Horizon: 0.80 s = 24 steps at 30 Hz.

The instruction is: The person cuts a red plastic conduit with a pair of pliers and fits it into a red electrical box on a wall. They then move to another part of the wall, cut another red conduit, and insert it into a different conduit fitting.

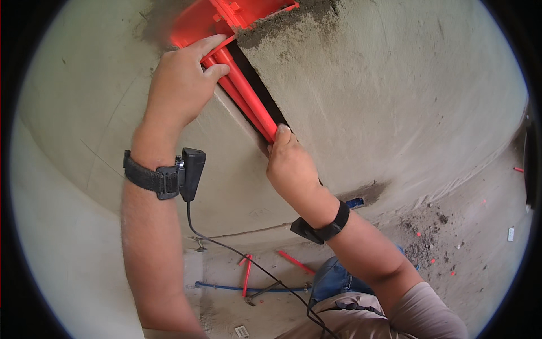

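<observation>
Two red conduit pipes [247, 93] lie side by side in a dark groove [264, 90] cut slantwise into the plastered wall. Their upper ends meet the lower edge of a red wall box [196, 22], set in a mortar-rimmed opening. My left hand [183, 79] is closed at those ends, its fingers against the box edge and its thumb across the pipes. Farther down the groove, my right hand [292, 161] grips the pipes with its thumb on top; its other fingers are mostly hidden. The pipes' lower part is out of sight behind this hand.
A black cable [226, 244] hangs from the device [193, 169] strapped to my left wrist. On the floor are red pipe offcuts [247, 277], a hammer [262, 291], a blue pipe [237, 287] and rubble [429, 243]. A blue box [354, 202] sits low in the wall.
</observation>
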### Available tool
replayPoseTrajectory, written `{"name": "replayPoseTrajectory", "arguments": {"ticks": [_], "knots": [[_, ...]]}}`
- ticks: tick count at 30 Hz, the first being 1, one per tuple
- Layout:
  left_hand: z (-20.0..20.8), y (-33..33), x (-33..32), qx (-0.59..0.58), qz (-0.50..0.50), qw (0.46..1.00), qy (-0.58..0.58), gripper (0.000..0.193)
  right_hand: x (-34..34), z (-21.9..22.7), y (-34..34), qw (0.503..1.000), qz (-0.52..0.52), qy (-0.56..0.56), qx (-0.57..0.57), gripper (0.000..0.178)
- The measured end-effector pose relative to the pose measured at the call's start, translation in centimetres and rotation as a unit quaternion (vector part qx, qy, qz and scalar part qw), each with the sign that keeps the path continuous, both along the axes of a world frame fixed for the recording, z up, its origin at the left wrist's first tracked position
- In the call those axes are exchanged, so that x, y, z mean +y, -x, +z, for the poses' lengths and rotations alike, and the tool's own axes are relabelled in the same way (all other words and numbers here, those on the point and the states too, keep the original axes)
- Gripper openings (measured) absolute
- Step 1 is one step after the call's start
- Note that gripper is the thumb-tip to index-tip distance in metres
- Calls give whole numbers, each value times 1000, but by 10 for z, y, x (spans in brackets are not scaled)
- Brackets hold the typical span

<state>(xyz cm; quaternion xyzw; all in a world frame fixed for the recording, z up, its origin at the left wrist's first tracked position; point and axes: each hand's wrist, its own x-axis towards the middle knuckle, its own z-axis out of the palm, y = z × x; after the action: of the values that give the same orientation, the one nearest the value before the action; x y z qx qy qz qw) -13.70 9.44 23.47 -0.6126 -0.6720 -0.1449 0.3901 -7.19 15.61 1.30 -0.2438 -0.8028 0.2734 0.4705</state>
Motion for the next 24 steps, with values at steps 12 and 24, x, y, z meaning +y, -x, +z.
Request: {"name": "replayPoseTrajectory", "arguments": {"ticks": [12,24], "knots": [[-1,-1,-3,-96,44,994,14,48,-6,2,-14,999,40,-15,-23,66],[-31,0,-2,84,124,985,-82,59,3,-99,-155,962,132,-37,-237,58]]}}
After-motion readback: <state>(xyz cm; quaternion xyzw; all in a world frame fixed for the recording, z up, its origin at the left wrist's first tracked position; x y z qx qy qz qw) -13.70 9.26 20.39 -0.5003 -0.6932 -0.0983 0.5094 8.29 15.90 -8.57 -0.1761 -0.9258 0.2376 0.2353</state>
